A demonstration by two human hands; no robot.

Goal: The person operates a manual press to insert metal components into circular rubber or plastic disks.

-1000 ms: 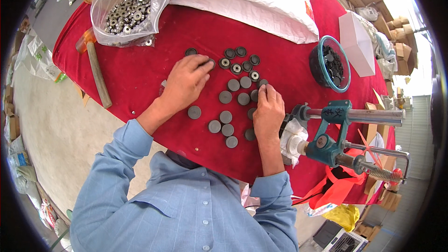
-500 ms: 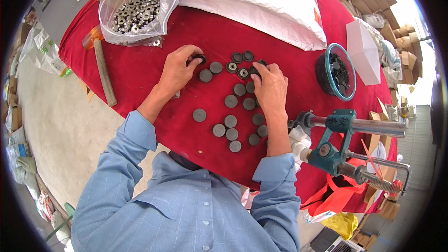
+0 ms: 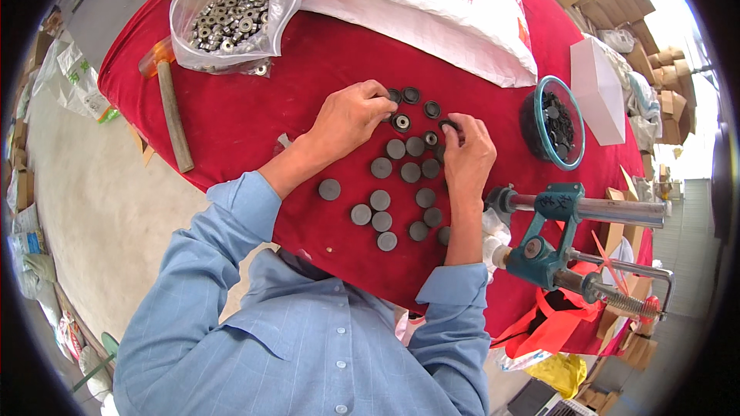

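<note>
Left hand (image 3: 348,122): grip bent over black caps (image 3: 411,95); cannot tell whether it holds one
Right hand (image 3: 470,156): grip pinching a dark cap (image 3: 448,125)
Black caps: between tabletop (image 3: 327,50)'s far edge and grey discs (image 3: 381,168)

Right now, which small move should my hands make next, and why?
I would probably let the right hand settle the black, round, plastic-looking cap flat on the red fabric cloth. Its thumb and finger appear to pinch this cap, which seems tilted, though they partly hide it; the matte dark-grey round discs nearby already lie flat.
</note>
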